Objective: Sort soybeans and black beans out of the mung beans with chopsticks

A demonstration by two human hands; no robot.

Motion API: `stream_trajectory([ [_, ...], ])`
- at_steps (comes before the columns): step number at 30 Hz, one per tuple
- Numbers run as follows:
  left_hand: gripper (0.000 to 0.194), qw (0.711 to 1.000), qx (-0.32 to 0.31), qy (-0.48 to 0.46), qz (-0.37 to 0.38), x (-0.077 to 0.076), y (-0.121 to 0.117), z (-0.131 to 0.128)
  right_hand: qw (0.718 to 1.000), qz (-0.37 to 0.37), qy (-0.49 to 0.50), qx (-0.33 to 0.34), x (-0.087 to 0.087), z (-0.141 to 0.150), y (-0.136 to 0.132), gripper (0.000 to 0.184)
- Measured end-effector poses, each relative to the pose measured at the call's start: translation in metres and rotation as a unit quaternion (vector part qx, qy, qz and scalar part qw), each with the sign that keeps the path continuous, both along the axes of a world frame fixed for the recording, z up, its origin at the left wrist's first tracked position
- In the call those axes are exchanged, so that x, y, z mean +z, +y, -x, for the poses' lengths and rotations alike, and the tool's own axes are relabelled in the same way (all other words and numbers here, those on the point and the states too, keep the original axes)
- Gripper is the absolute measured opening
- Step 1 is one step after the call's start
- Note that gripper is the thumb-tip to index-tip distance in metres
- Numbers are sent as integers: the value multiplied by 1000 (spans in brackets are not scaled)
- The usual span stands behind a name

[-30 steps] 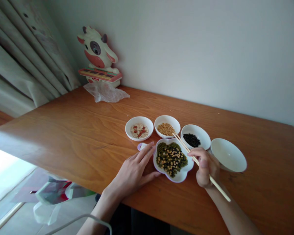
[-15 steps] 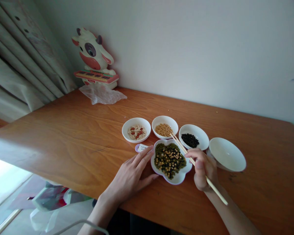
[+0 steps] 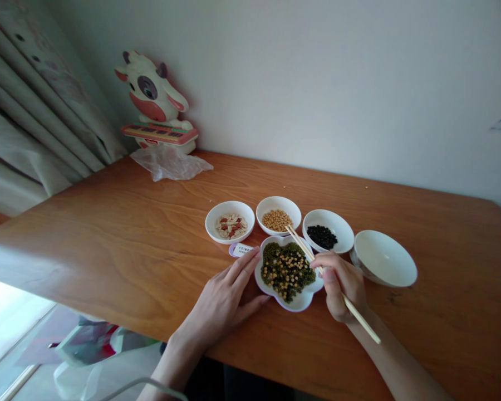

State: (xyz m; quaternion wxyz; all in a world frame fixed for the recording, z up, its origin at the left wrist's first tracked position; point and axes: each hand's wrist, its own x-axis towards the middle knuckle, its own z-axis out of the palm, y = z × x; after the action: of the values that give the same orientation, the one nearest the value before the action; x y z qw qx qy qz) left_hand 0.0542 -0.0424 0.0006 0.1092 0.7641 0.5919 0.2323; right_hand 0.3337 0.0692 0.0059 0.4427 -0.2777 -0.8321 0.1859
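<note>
My right hand (image 3: pixel 341 285) is closed around a pair of wooden chopsticks (image 3: pixel 359 321). Their tips are at the front rim of a white bowl of yellow soybeans (image 3: pixel 276 220); whether a bean is between them is too small to tell. Below the chopsticks sits a white, flower-shaped dish (image 3: pixel 299 303) with a purple edge. Green beans, black beans and yellow soybeans (image 3: pixel 290 264) lie mixed in it. My left hand (image 3: pixel 227 295) rests at the dish's left side, fingers stretched out and fingertips touching the rim. Beside those fingertips lies a white-and-purple label tag (image 3: pixel 240 250).
Left of the soybeans is a bowl of pale and reddish pieces (image 3: pixel 230 225). To their right stand a bowl of black beans (image 3: pixel 322 236) and an empty white bowl (image 3: pixel 384 259). A cow toy keyboard (image 3: pixel 158 106) and a plastic bag (image 3: pixel 171 164) are at the back left.
My right hand and the chopsticks have shifted slightly to the left, with the tips still near the soybean bowl's front rim. My left hand stays against the dish. The whole view has moved a little.
</note>
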Motion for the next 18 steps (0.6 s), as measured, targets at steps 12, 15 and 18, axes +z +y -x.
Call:
stream_trajectory([
  [12,81,1000,12,16,-24,-1,1,1,994,-81,4,75,-3,-9,-7,42],
  [15,81,1000,9,5,-21,0,2,1,994,-67,-20,80,1,-7,-10,49],
  [18,81,1000,8,-3,-14,1,2,2,997,-24,-25,72,2,-2,-11,55],
])
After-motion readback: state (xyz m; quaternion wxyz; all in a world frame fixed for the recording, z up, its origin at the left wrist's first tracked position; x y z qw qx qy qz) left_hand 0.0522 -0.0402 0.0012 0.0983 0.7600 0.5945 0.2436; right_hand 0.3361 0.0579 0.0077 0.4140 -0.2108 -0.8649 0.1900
